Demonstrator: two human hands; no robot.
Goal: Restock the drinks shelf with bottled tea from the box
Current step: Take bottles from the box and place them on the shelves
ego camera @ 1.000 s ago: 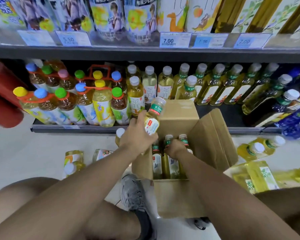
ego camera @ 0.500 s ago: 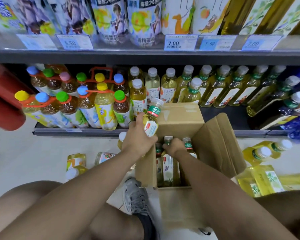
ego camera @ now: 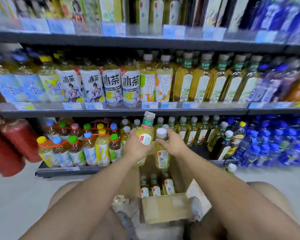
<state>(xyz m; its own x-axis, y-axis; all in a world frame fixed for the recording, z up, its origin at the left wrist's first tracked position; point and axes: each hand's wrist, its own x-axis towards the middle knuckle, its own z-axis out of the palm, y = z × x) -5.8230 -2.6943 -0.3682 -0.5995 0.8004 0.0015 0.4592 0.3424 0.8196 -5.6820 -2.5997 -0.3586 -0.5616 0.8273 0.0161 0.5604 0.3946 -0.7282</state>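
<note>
My left hand [ego camera: 136, 147] grips a yellow tea bottle [ego camera: 145, 134] with a white cap and green neck band, raised in front of the bottom shelf. My right hand [ego camera: 172, 143] holds a second tea bottle [ego camera: 161, 153] by its neck, just right of the first and lifted above the box. The open cardboard box [ego camera: 164, 207] sits on the floor between my knees, with three bottles [ego camera: 155, 186] standing upright inside. Behind my hands, the bottom shelf [ego camera: 68, 171] carries a row of matching tea bottles [ego camera: 192, 130].
Multi-packs with coloured caps [ego camera: 76, 149] fill the bottom shelf's left side. Blue bottles [ego camera: 275, 141] crowd the right. Two red cylinders [ego camera: 12, 144] lie at far left. The middle shelf [ego camera: 121, 111] holds large tea bottles. A shoe [ego camera: 126, 222] is beside the box.
Both hands have risen from the box toward the shelf; the right hand has lifted a bottle out. The view has tilted upward, showing more shelves.
</note>
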